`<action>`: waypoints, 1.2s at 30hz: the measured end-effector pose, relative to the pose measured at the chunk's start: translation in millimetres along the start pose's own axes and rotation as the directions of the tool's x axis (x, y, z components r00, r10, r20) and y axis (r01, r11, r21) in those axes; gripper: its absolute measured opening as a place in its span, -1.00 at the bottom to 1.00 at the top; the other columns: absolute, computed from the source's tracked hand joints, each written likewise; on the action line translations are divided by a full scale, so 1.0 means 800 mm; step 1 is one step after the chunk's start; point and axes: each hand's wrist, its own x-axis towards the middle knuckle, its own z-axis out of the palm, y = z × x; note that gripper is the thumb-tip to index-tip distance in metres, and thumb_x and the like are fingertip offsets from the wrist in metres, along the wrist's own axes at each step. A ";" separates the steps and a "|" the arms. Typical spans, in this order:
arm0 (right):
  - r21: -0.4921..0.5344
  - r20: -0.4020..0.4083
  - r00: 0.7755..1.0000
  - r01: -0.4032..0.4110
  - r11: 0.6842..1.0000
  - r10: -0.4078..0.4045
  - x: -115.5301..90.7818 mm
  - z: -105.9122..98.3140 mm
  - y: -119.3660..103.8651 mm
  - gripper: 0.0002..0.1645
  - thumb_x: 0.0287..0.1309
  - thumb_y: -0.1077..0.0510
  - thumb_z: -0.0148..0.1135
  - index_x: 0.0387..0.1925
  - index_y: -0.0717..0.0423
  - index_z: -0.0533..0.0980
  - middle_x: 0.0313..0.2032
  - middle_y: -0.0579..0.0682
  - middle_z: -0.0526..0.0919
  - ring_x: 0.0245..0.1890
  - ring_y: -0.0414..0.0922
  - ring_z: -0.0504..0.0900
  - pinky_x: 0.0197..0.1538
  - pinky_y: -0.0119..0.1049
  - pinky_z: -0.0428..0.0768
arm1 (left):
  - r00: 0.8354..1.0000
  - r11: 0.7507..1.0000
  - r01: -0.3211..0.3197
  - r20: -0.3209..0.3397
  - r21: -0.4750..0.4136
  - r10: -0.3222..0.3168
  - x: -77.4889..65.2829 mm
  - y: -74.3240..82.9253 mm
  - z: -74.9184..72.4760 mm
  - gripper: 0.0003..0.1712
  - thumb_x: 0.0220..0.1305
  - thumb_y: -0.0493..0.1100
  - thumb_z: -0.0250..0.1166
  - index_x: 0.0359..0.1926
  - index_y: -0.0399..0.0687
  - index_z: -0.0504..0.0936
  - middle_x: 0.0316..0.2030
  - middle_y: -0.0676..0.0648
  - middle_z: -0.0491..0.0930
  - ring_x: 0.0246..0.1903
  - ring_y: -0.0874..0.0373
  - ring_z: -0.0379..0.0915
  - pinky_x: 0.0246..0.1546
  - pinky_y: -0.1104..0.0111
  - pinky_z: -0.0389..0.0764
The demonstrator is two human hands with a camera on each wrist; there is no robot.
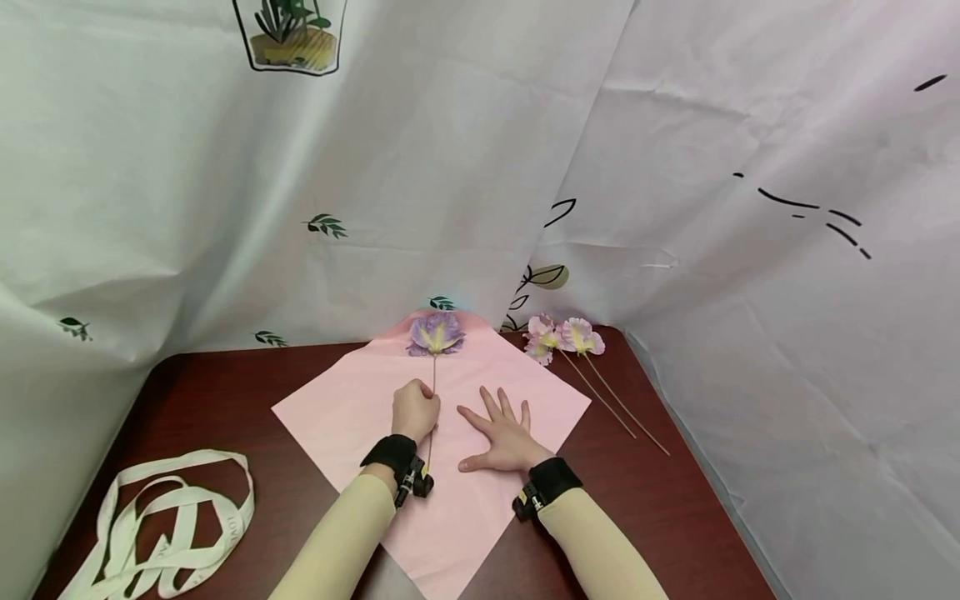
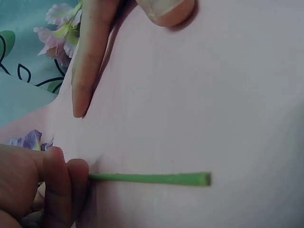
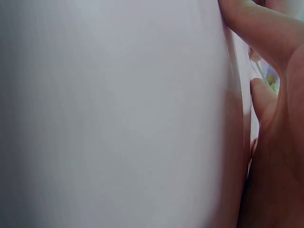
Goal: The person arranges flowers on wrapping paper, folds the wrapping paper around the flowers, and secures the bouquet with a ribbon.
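Observation:
A purple artificial flower (image 1: 436, 334) lies along the middle of a pink sheet of wrapping paper (image 1: 352, 400), its bloom near the far corner. My left hand (image 1: 415, 410) curls its fingers round the thin stem about midway down. In the left wrist view the green stem (image 2: 152, 179) sticks out past those curled fingers, its cut end over the paper. Just to the right, my right hand (image 1: 507, 440) rests on the paper with its fingers spread and holds nothing. The right wrist view shows mostly pale paper (image 3: 128, 114) beside the palm.
Two pink flowers (image 1: 581, 336) with long stems lie at the table's far right. A loosely coiled white ribbon (image 1: 176, 500) with lettering sits at the front left. Behind the dark red table (image 1: 217, 392) hangs a pale printed cloth (image 1: 420, 167), close to its far edge.

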 end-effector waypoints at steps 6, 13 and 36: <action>0.001 -0.002 1.000 0.000 1.000 0.000 -0.002 0.000 -0.002 0.22 -0.20 -0.68 0.20 0.50 -0.52 0.01 0.58 0.03 -0.30 0.55 0.24 -0.37 0.30 0.51 -0.34 | 1.000 0.999 -0.007 0.018 -0.053 0.008 -0.001 -0.002 -0.003 -0.90 0.22 -0.25 0.27 -0.44 -0.16 0.58 -0.59 -0.11 0.59 -0.87 0.23 0.42 -0.73 0.37 0.48; 0.004 0.008 1.000 -0.006 1.000 0.006 0.000 -0.001 -0.001 0.22 -0.19 -0.67 0.20 0.50 -0.51 0.00 0.58 0.03 -0.31 0.55 0.23 -0.39 0.30 0.51 -0.38 | 0.998 0.998 -0.041 0.036 -0.041 0.043 0.000 -0.004 -0.010 -0.89 0.22 -0.23 0.29 -0.43 -0.15 0.58 -0.82 0.00 0.50 -0.88 0.22 0.41 -0.68 0.39 0.45; 0.009 0.008 1.000 -0.010 1.000 0.010 0.000 -0.001 -0.002 0.22 -0.20 -0.66 0.22 0.50 -0.50 0.01 0.58 0.04 -0.30 0.55 0.24 -0.39 0.30 0.50 -0.37 | 0.992 0.986 -0.049 0.126 0.161 0.029 -0.006 -0.003 -0.016 -0.55 0.14 0.11 0.35 -0.75 -0.02 0.58 -0.87 0.04 0.46 -0.84 0.16 0.39 -0.72 0.37 0.35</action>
